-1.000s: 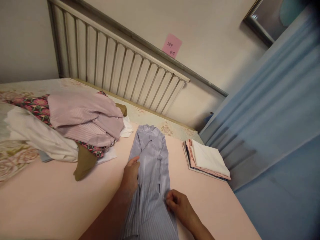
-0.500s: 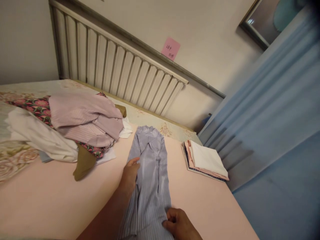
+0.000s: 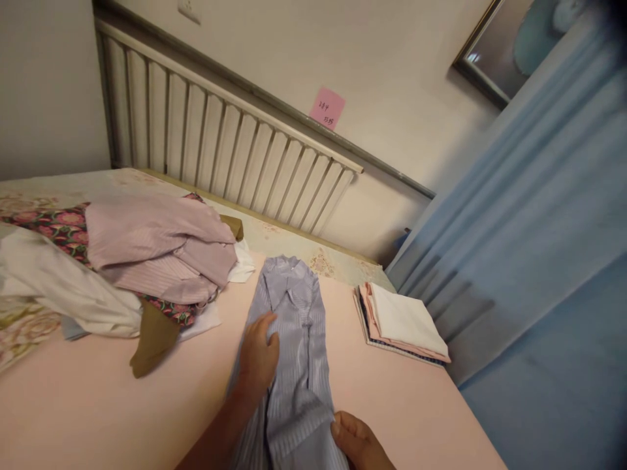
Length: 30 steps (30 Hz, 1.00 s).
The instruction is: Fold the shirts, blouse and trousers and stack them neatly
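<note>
A blue-grey striped shirt (image 3: 294, 352) lies lengthwise on the bed, folded into a narrow strip, with its collar at the far end. My left hand (image 3: 258, 356) is over the shirt's left side, its fingers stretched out and the thumb apart. Low on the right, my right hand (image 3: 356, 438) pinches the shirt's right edge, and the cloth rises in a soft crease beside it. The near end of the shirt runs out of the bottom of the view.
To the left lies a loose heap with a pink striped shirt (image 3: 157, 238), a white garment (image 3: 73, 287) and an olive piece (image 3: 154, 339). A folded stack (image 3: 406, 323) sits at right, beside a blue curtain (image 3: 529, 261). A radiator (image 3: 220, 137) stands behind the bed.
My left hand has moved from the shirt's left edge inward onto it, opening its fingers. My right hand still pinches the right edge, where the cloth is now more creased. The view has tilted slightly.
</note>
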{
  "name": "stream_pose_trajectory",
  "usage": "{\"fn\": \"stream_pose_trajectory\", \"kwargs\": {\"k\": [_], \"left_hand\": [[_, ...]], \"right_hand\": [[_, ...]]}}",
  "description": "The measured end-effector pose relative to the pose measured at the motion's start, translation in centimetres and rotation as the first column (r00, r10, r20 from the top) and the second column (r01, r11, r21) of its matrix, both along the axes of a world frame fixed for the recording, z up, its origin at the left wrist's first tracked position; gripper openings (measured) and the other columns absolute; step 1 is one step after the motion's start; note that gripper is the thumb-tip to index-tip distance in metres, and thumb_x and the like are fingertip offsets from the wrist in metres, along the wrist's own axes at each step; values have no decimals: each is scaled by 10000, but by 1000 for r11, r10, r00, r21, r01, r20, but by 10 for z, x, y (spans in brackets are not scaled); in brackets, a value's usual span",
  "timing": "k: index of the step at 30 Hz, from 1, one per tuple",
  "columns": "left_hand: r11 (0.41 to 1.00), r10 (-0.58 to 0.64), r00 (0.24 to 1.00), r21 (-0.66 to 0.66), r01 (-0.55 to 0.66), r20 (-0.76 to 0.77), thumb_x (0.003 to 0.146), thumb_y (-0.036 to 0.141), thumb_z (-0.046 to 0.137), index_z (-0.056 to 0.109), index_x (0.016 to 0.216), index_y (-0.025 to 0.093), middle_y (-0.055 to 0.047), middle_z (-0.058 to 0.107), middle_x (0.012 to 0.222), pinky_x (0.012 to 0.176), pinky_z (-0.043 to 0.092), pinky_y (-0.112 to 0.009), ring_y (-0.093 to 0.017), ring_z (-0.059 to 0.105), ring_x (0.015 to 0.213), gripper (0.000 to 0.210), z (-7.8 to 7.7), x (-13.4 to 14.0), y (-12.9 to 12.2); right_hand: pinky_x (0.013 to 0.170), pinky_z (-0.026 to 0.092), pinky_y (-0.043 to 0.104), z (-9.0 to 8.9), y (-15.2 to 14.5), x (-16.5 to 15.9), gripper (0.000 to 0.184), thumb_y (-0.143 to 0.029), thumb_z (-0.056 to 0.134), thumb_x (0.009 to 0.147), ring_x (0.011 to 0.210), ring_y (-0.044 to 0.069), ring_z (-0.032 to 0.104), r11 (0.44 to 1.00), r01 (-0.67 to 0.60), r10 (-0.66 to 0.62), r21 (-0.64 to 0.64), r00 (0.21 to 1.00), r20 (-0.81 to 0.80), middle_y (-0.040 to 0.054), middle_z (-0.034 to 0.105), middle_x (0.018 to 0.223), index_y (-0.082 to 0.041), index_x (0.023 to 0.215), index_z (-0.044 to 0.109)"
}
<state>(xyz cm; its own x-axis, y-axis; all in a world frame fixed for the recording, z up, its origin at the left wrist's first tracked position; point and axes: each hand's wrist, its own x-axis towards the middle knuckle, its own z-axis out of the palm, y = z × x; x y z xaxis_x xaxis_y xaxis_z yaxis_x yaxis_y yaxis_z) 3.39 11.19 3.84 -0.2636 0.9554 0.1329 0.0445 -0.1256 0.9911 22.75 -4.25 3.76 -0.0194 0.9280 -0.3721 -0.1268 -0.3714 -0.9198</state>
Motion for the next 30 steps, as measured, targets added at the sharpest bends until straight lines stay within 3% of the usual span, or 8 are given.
{"fn": "stream_pose_trajectory", "kwargs": {"k": [2, 5, 8, 10, 18, 22, 26, 30], "left_hand": [[975, -221, 975, 26, 221, 10, 708, 188, 617, 720, 953, 226, -52, 724, 972, 916, 457, -326, -224, 645, 921, 269, 2, 4, -5], [837, -547, 835, -7, 548, 61, 790, 342, 591, 737, 907, 212, -42, 730, 810, 753, 503, -282, -203, 660, 767, 227, -2, 9, -11], [744, -654, 738, -35, 667, 163, 802, 454, 587, 743, 848, 206, -63, 742, 857, 723, 520, -278, -209, 680, 790, 296, -6, 10, -13], [722, -657, 717, -76, 687, 233, 782, 501, 606, 742, 832, 205, -74, 744, 874, 726, 529, -291, -217, 687, 795, 329, -5, 10, -13], [682, -680, 679, -99, 724, 276, 787, 587, 564, 713, 891, 166, -112, 720, 962, 797, 516, -332, -235, 686, 870, 459, 2, 5, -10], [703, -650, 708, -135, 698, 276, 778, 594, 553, 698, 881, 169, -113, 715, 985, 789, 508, -347, -243, 686, 873, 460, 0, 6, -9], [731, -632, 744, -153, 665, 218, 775, 498, 564, 677, 825, 178, -75, 714, 903, 734, 497, -313, -222, 687, 824, 343, -2, 9, -7], [829, -512, 846, -174, 532, 147, 737, 397, 546, 627, 774, 188, -24, 687, 784, 636, 473, -265, -175, 665, 692, 228, -7, 8, 0]], "right_hand": [[554, 393, 271, -2, 2, 1, 455, -586, 798, 579, 513, 125, 472, 1000, -7, 7, 14, 999, -41, 3, 555, 580, -186, 712, 626], [528, 400, 287, 1, 4, 4, 461, -514, 842, 544, 472, 131, 457, 999, 7, -4, 48, 998, -66, -19, 527, 533, -223, 866, 686], [514, 414, 306, 9, 10, 5, 655, -464, 863, 520, 472, 165, 493, 995, 50, -41, 84, 994, -99, -34, 508, 507, -259, 1109, 663], [525, 432, 321, 17, 15, 3, 687, -468, 858, 525, 499, 186, 532, 993, 67, -54, 95, 989, -138, -17, 546, 547, -264, 1147, 648], [606, 453, 330, 40, 33, -19, 381, -454, 811, 619, 647, 214, 613, 989, 87, -58, 117, 972, -226, 43, 657, 751, -261, 909, 655], [593, 423, 306, 33, 31, -24, 320, -451, 795, 639, 594, 187, 581, 991, 87, -56, 98, 957, -284, 13, 617, 674, -258, 840, 638], [580, 386, 290, 24, 27, -22, 352, -488, 799, 617, 532, 166, 512, 992, 79, -54, 98, 970, -235, -16, 541, 576, -247, 805, 624], [615, 363, 268, 22, 27, -15, 384, -515, 800, 608, 542, 140, 468, 990, 53, -33, 127, 987, -155, -32, 521, 573, -220, 767, 613]]}}
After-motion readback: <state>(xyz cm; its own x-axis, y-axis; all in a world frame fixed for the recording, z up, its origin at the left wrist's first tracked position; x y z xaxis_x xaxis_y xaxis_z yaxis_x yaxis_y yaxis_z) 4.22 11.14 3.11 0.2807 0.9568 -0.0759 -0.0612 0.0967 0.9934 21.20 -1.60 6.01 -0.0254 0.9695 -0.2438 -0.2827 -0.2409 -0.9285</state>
